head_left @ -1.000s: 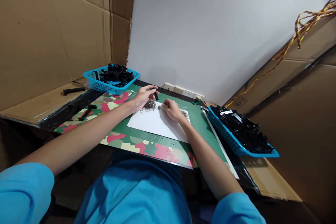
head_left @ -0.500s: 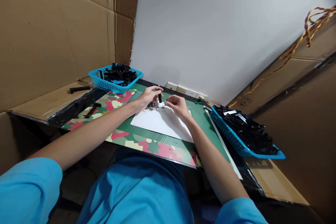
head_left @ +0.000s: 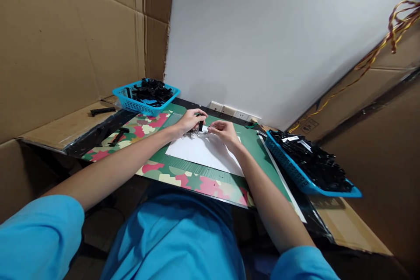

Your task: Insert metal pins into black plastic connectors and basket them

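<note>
My left hand (head_left: 190,121) is closed on a small black plastic strip (head_left: 201,125), which stands roughly upright from its fingertips. Close by on the right, my right hand (head_left: 223,130) has its fingertips pinched together near the strip; whatever they hold is too small to make out. Both hands are over a white sheet of paper (head_left: 206,155). A pile of small dark metallic bits (head_left: 190,134) lies on the paper's far left part, partly hidden by my left hand.
A blue basket (head_left: 134,107) of black pieces stands at the back left, another blue basket (head_left: 288,169) at the right. Loose black pieces (head_left: 118,136) lie left on the patterned mat (head_left: 183,179). Power sockets (head_left: 228,109) line the wall foot; yellow-brown wires (head_left: 370,54) hang right.
The whole view has shifted slightly. Both hands keep nearly the same place over the paper, and the black strip is still in my left hand.
</note>
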The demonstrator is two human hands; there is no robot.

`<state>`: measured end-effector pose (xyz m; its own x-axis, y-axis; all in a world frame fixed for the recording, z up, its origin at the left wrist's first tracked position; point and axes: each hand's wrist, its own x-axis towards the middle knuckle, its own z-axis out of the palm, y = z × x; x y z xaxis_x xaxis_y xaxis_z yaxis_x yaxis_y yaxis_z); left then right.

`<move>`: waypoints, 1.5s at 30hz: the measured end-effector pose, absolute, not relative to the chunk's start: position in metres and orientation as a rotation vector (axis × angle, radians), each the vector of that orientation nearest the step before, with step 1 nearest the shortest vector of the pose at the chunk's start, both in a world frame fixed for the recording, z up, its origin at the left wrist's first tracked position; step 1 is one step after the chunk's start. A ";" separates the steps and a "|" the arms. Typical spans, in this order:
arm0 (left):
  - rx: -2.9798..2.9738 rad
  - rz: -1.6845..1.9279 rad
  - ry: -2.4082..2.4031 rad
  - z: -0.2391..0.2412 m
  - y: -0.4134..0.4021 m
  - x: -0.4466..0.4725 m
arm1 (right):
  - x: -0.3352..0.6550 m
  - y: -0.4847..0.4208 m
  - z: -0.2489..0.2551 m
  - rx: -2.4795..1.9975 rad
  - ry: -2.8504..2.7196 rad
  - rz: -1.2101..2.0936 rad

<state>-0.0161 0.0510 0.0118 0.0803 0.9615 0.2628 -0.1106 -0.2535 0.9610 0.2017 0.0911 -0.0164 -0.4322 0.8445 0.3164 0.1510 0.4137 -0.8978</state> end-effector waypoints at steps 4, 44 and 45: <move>1.383 1.354 0.951 0.011 0.052 -0.017 | 0.201 0.089 -0.015 -0.852 -1.899 1.039; 1.668 0.916 1.000 0.006 0.045 -0.023 | 0.188 0.074 -0.007 -0.742 -1.841 0.715; 1.697 0.898 1.011 0.006 0.044 -0.023 | 0.187 0.074 -0.007 -0.735 -1.850 0.703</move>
<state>-0.0229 0.0441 0.0058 0.3928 0.9116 0.1214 0.2279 -0.2244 0.9475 0.1872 0.0735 -0.0074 -0.3314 0.7474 0.5759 0.1764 0.6487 -0.7404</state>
